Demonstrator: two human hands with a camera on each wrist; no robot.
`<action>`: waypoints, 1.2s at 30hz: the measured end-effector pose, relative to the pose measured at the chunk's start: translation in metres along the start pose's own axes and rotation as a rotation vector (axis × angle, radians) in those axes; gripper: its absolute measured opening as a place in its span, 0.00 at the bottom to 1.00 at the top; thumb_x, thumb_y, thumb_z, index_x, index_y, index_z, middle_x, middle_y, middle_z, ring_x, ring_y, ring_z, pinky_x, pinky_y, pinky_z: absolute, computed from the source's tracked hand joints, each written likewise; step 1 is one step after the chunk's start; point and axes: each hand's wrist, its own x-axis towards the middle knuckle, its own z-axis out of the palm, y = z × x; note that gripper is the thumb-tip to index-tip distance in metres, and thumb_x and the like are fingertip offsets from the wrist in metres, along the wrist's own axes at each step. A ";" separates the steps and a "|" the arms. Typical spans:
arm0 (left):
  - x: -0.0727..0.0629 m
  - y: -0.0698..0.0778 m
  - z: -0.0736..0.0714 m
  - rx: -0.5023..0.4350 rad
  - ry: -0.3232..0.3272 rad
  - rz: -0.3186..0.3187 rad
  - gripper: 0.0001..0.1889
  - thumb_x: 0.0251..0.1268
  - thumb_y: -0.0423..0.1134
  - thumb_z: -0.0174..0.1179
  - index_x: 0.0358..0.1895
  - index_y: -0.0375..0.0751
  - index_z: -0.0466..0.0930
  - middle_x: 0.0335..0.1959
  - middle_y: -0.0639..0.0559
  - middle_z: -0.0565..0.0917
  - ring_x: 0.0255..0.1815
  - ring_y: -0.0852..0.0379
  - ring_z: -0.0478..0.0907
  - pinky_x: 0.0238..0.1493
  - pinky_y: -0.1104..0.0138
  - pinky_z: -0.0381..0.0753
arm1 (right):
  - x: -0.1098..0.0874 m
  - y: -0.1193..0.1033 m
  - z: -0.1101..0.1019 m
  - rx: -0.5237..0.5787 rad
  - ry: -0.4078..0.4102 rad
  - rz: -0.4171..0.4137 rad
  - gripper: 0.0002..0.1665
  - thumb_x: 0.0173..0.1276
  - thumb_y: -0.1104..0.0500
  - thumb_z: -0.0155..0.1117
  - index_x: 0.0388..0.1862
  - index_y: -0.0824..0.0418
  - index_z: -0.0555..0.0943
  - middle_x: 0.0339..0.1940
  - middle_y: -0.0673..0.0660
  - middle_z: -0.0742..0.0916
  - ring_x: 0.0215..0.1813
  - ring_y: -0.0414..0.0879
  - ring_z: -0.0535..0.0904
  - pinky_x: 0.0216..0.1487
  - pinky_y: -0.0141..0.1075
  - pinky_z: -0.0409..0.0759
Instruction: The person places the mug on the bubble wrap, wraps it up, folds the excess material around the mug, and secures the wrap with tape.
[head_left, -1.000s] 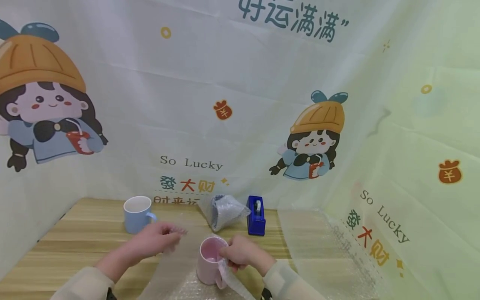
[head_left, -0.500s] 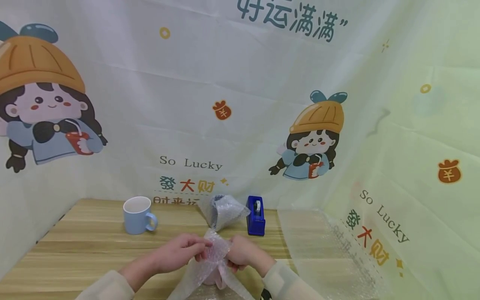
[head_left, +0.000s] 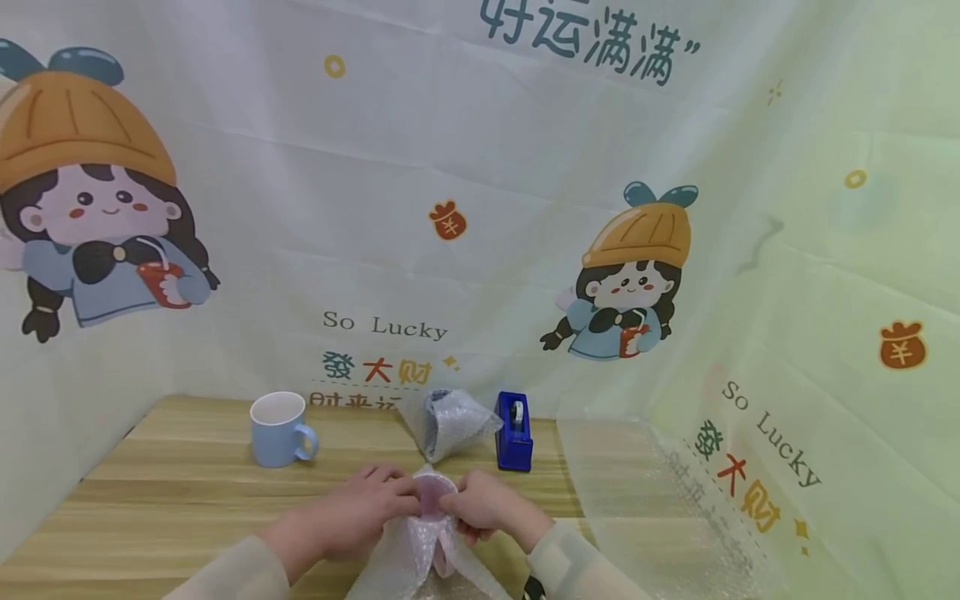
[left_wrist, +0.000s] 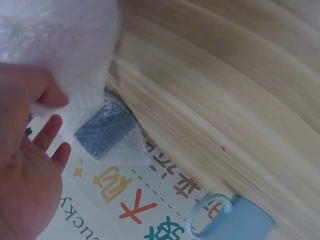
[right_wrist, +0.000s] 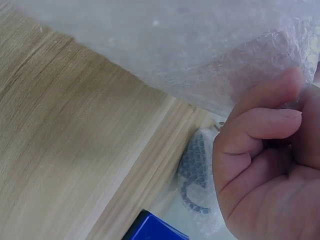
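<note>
A pink mug (head_left: 433,493) stands near the front of the table, partly wrapped in bubble wrap (head_left: 408,554), with its handle toward me. My left hand (head_left: 367,510) pinches the wrap at the mug's left rim. In the left wrist view, that hand's other fingers (left_wrist: 50,131) stick out loosely beside the wrap. My right hand (head_left: 487,504) grips the wrap at the right rim, its thumb reaching into the mug's mouth. Curled fingers of it (right_wrist: 260,122) show against the wrap in the right wrist view. Wrap and hands hide most of the mug's body.
A bubble-wrapped bundle (head_left: 457,423), bluish inside, lies at the back beside a blue tape dispenser (head_left: 513,433). A light blue mug (head_left: 277,429) stands at back left. Another bubble wrap sheet (head_left: 645,500) lies at right. A printed cloth (head_left: 510,275) hangs behind the wooden table (head_left: 187,500).
The left hand moved right with the wrap's left end, bringing it over the mug, then down against the rim, so the mouth shows again. The right hand has stayed at the rim.
</note>
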 end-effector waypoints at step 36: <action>0.002 -0.014 -0.014 -0.109 0.078 0.059 0.07 0.69 0.45 0.73 0.47 0.58 0.95 0.44 0.67 0.89 0.53 0.60 0.80 0.60 0.54 0.81 | -0.010 -0.014 -0.010 -0.181 0.130 -0.176 0.16 0.72 0.55 0.73 0.25 0.55 0.79 0.19 0.46 0.81 0.22 0.37 0.74 0.24 0.29 0.70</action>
